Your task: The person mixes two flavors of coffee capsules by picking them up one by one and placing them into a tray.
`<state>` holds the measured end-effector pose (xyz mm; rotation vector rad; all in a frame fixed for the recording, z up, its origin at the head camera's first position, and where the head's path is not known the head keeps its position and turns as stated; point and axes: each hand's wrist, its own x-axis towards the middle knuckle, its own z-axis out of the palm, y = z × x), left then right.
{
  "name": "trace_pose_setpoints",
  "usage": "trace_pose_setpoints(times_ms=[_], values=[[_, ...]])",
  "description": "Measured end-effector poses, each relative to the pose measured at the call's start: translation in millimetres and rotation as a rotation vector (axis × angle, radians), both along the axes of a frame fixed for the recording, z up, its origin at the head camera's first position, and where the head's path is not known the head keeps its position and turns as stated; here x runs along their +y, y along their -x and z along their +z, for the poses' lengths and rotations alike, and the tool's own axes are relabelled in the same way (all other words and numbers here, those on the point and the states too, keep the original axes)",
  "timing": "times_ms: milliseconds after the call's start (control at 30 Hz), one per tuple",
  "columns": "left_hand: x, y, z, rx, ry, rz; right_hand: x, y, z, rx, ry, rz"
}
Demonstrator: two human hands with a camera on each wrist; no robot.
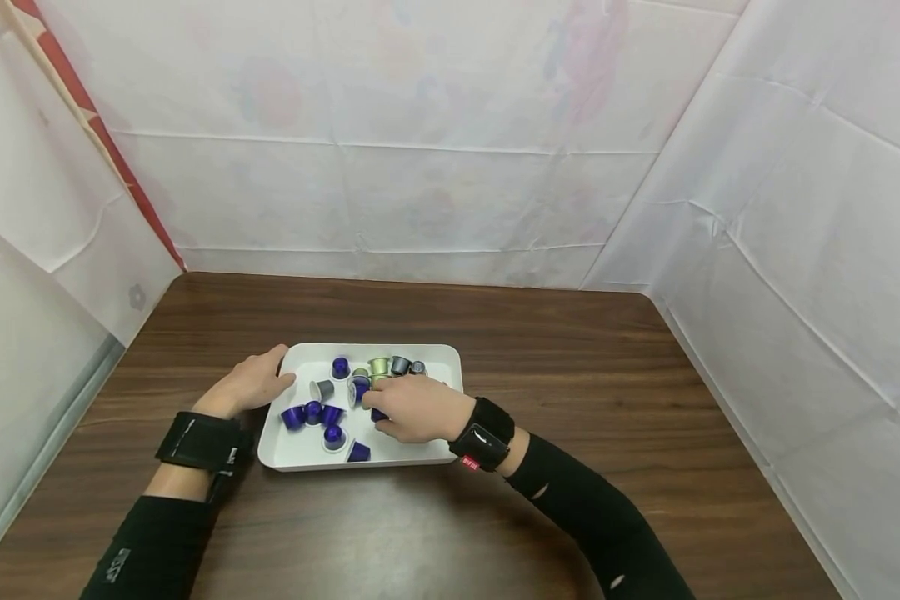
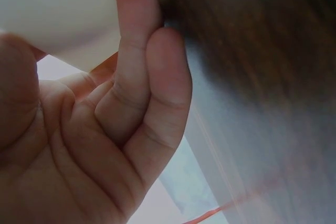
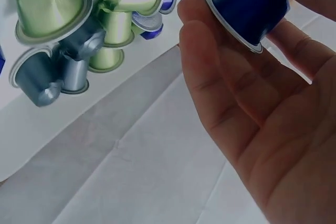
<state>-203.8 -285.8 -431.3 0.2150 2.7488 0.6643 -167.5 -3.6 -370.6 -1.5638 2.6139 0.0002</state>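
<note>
A white tray holds several coffee capsules. At its left end my left hand grips the rim, thumb on the inner side and fingers outside; the left wrist view shows the pale tray between them. My right hand is over the tray's right half. Between its thumb and fingers it pinches a dark blue coffee capsule, rim tilted toward the fingertips. Green capsules and grey capsules lie close to that hand, and it hides part of the tray in the head view.
Purple-blue capsules are spread over the tray's left half, with one grey capsule among them. The tray stands on a brown wooden table. White sheeting surrounds the table at the back and sides.
</note>
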Motion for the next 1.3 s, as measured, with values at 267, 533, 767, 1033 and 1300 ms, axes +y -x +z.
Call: trace_pose_setpoints(times_ms=[267,533,767,1033,1300], values=[[1,0.2,0.6,-0.001,0.002,0.002,-2,7.7,-8.0,-0.023,-0.022,-0.041],[1,-0.8,0.8,-0.006,0.005,0.003,1,9.9,-10.7,-0.054,-0.015,-0.051],[-1,-0.8,1.5,-0.002,-0.003,0.003,15,9.9,-8.5,-0.028,0.019,-0.061],[-1,1.6,-0.9,-0.006,0.001,0.000,52,12.9,-7.7,-0.028,0.073,-0.111],[-2,1.2,-2.3,-0.015,0.006,-0.001,104,25.1,-3.1,0.022,0.193,-0.211]])
